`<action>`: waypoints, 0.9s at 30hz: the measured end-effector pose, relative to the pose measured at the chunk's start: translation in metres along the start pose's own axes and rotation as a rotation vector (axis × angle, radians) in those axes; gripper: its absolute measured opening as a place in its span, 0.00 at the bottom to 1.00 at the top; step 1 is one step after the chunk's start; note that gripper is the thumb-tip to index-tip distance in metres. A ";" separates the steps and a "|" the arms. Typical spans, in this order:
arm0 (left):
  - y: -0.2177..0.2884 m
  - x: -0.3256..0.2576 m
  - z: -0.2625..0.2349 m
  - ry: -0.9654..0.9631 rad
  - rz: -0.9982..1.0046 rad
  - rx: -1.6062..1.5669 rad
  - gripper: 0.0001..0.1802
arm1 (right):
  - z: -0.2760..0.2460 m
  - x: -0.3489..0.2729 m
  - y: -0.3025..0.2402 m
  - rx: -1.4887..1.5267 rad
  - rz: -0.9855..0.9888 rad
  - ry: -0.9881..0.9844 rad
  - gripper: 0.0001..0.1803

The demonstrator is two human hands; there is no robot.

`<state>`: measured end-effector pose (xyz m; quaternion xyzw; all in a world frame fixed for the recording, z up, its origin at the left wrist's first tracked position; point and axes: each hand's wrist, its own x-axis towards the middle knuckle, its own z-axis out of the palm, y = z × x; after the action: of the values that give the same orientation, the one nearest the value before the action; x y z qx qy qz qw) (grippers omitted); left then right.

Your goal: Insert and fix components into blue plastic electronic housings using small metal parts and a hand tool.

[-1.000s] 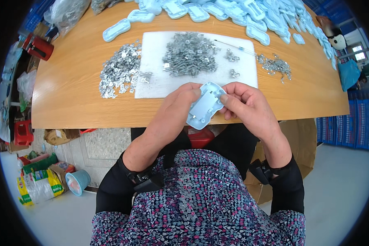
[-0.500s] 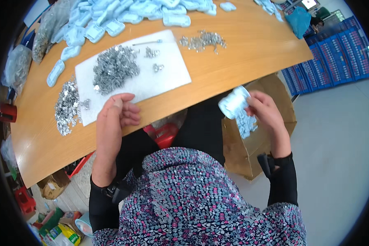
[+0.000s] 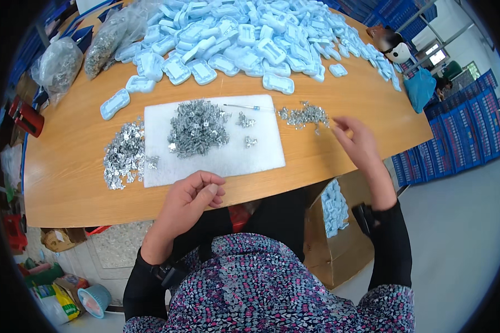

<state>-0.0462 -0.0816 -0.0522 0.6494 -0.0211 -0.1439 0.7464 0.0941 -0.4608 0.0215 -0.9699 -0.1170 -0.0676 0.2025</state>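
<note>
Wooden table [image 3: 78, 172], pale floor [image 3: 450, 238] beyond; left hand [image 3: 189, 202] loosely half-curled, right hand [image 3: 360, 145] narrowly spread near metal pieces [image 3: 307, 115].

1. Orange-brown, broad wood-grain table [image 3: 72, 188]: smooth, faint sheen.
2. White rectangular mat [image 3: 264, 154]: matt, soft-looking, foam-like.
3. Heaped grey, spring-like metal parts [image 3: 197, 132]: dull silver, rough in mass.
4. Flat silver metal tabs [image 3: 125, 157], left of mat: bright, glossy.
5. Small silvery metal pieces [image 3: 306, 115], near right hand [image 3: 356, 141]: shiny.
6. Pale-blue rounded plastic shells [image 3: 245, 36]: smooth, softly glossy.
7. Brown open cardboard box [image 3: 347, 252]: matt.
8. Clear bulging plastic bag [image 3: 61, 67]: crinkled, glossy.
9. Dark floral cloth garment [image 3: 261, 280]: matt.
</note>
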 end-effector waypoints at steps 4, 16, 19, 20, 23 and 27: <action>0.002 0.002 -0.004 -0.034 0.008 -0.028 0.09 | 0.038 0.095 -0.031 -0.122 -0.313 0.006 0.20; 0.005 0.007 -0.015 -0.125 -0.053 -0.232 0.10 | 0.046 0.130 -0.051 0.075 0.016 -0.244 0.23; 0.003 0.008 -0.021 -0.218 -0.024 -0.226 0.18 | 0.035 0.078 -0.089 0.694 0.066 -0.524 0.20; 0.003 0.007 -0.019 -0.214 -0.032 -0.232 0.18 | 0.036 0.058 -0.108 0.827 0.094 -0.674 0.19; 0.016 0.017 0.003 -0.089 0.163 -0.274 0.31 | 0.054 -0.004 -0.142 1.062 0.142 -0.968 0.18; 0.017 0.026 0.008 -0.089 0.178 -0.421 0.38 | 0.076 -0.039 -0.158 1.215 0.204 -1.106 0.17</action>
<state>-0.0205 -0.0941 -0.0385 0.4679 -0.0807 -0.1075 0.8735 0.0231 -0.2962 0.0048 -0.5904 -0.1274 0.5130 0.6100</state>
